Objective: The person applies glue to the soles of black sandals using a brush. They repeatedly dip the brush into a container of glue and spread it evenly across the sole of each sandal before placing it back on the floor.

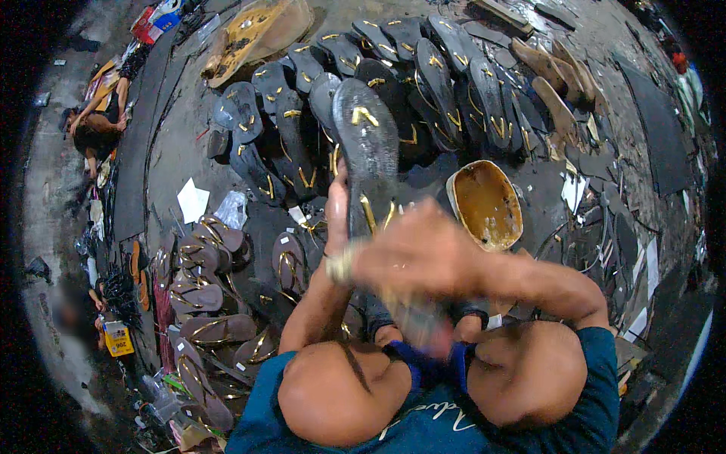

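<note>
I sit on the floor with my knees up at the lower edge. My left hand (336, 206) grips the left edge of a long black sandal sole (367, 144), which stands tilted up in front of me with gold strap ends showing on its underside. A metal band sits on my left wrist. My right hand (417, 253) is blurred with motion, its fingers curled over the lower part of the sole. A blurred shape lies below it; whether that hand holds anything is unclear.
A yellow-brown glue bowl (488, 204) sits just right of the sole. Several black soles with gold strap ends (423, 83) fan out behind. Brown sandals with gold straps (204, 291) pile at my left. Tan soles (560, 87) lie far right. Another person (94, 125) lies far left.
</note>
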The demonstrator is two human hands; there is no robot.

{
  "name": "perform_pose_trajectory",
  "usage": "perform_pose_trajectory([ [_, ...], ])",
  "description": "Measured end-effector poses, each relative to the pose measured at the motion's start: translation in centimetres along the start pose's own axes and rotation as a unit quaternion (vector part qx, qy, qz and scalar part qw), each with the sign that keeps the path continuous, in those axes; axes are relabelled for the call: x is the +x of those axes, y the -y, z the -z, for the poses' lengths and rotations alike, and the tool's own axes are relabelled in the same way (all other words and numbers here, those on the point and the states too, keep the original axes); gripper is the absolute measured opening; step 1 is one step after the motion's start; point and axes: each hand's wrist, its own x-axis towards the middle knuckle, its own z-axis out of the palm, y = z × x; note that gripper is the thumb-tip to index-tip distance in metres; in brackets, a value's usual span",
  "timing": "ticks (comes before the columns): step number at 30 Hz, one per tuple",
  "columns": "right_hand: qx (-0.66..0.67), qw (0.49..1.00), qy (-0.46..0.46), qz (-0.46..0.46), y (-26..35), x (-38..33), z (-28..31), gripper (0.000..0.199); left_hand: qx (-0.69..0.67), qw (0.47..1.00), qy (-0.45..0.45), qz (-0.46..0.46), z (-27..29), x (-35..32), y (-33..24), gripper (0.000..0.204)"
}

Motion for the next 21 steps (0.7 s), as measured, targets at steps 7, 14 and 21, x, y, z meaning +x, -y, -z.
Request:
perform_pose_trajectory([
  [7, 0.03, 0.999, 0.009, -0.009, 1.8, -1.2, -0.9, 0.034, -0.033, 0.995, 0.08, -0.052, 1.4, -0.5, -2.2, 0.047],
  [14, 0.091, 0.992, 0.052, -0.065, 1.9, -3.3, -2.2, 0.034, -0.08, 0.984, 0.102, -0.12, 3.8, 0.3, -1.3, 0.043],
  [21, 0.112, 0.971, 0.166, -0.131, 1.3, -2.4, -2.7, 0.034, -0.148, 0.969, 0.091, -0.176, 8.4, 0.2, -5.9, 0.039],
])
